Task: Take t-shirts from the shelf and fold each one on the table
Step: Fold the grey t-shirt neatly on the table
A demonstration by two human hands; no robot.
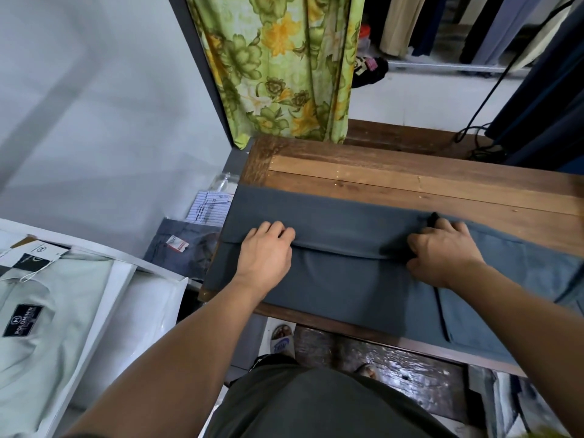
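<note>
Wooden table (410, 181), floral curtain (278, 64), boxed shirt (47, 298)

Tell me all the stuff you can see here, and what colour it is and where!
t-shirt: one, dark grey-blue, spread across the wooden table, far side folded over toward the person
wooden table: one, brown planks, middle of the view
flowered curtain: one, green with yellow flowers, hanging behind the table
boxed shirt: one, pale green with a black label, in a white box at the left
packed clothes: a few, blue and striped, on the floor left of the table
hanging clothes: several, beige, grey and dark, on a rail at the top right
left hand: one, gripping the fold's edge
right hand: one, gripping the fold's edge
</note>
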